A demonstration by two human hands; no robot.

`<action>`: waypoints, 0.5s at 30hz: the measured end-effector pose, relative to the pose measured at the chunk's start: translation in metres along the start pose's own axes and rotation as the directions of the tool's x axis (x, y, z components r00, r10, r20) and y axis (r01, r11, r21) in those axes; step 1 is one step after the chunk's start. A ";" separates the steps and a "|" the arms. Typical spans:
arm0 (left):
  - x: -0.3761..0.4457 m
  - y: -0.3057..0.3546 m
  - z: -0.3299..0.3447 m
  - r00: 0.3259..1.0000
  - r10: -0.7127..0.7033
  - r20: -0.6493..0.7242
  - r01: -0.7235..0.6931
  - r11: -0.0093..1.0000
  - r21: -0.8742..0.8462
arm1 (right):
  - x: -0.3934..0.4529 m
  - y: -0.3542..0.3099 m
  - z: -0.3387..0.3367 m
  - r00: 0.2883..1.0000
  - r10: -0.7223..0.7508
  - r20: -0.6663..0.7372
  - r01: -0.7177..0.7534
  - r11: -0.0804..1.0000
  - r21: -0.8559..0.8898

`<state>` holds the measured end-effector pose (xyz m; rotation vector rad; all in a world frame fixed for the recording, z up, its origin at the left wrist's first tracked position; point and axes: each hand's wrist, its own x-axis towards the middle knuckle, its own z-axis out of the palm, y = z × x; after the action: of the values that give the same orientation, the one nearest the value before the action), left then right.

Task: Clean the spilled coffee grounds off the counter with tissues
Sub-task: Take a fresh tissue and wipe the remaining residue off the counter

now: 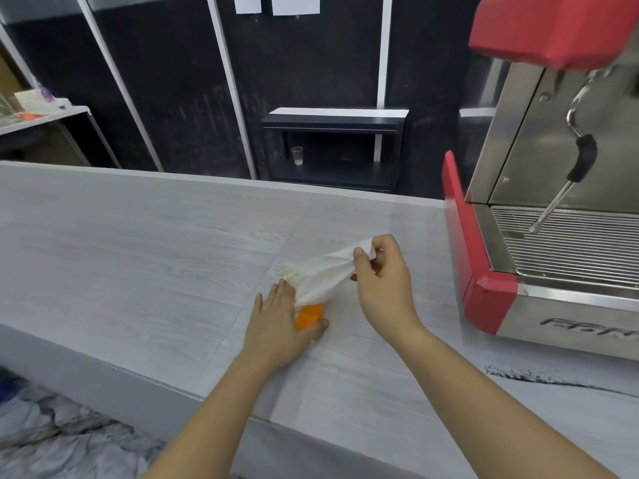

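Observation:
My left hand (pixel 280 319) lies flat on an orange tissue pack (pixel 308 315) and pins it to the pale grey counter (pixel 155 243). A white tissue (pixel 325 274) stretches up and to the right out of the pack. My right hand (pixel 383 281) pinches the tissue's far end between thumb and fingers, raised a little above the counter. No coffee grounds show on the counter around the hands; a dark smear (pixel 539 378) lies on the surface at the right, below the machine.
A red and steel espresso machine (pixel 553 236) stands on the counter at the right, with its steam wand (pixel 574 160) over the drip grate. Beyond the counter's far edge are a dark shelf with a plastic cup (pixel 297 155) and a side table (pixel 45 115).

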<state>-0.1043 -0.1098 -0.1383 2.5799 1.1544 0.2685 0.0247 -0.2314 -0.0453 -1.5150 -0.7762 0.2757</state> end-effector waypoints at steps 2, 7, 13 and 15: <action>0.009 -0.013 -0.009 0.999 -0.030 0.010 0.030 1.000 0.001 | -0.002 -0.007 -0.016 1.000 -0.004 -0.026 0.004 1.000 0.025; 0.020 -0.019 -0.052 0.981 -0.104 0.162 0.127 0.982 -0.137 | -0.012 -0.021 -0.058 0.997 0.046 0.055 -0.050 0.995 0.081; -0.020 0.059 -0.104 0.981 0.175 0.079 -0.035 0.569 -0.821 | -0.034 -0.024 -0.090 0.963 0.053 0.263 -0.067 0.997 0.044; -0.029 0.081 -0.101 0.914 0.348 0.210 -0.018 0.551 -0.834 | -0.039 -0.022 -0.096 0.953 0.071 0.294 -0.086 0.996 0.038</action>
<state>-0.0964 -0.1634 -0.0169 1.7681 0.4188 0.2813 0.0483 -0.3325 -0.0238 -1.4772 -0.9356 0.5847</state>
